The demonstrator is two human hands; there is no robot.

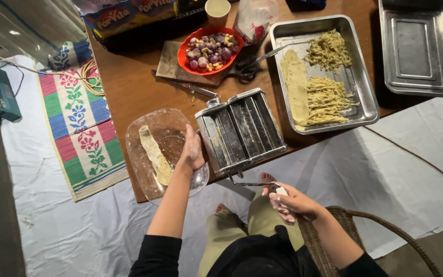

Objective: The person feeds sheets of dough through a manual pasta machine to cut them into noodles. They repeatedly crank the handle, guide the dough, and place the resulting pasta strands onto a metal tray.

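Cranking one pasta machine [242, 131] beside two steel trays [355, 110], one dough strip [155, 154].

Far edge of bench [129, 87], left end: long blue-and-red printed carton [129, 14]. Further right along that edge: clear plastic bag [255, 20] with red-and-white label, upright.

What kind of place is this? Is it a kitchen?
Probably a home, not a proper kitchen: a low wooden table on a cloth-covered floor, with a hand-cranked pasta machine, a metal tray of cut noodles and a woven floral mat.
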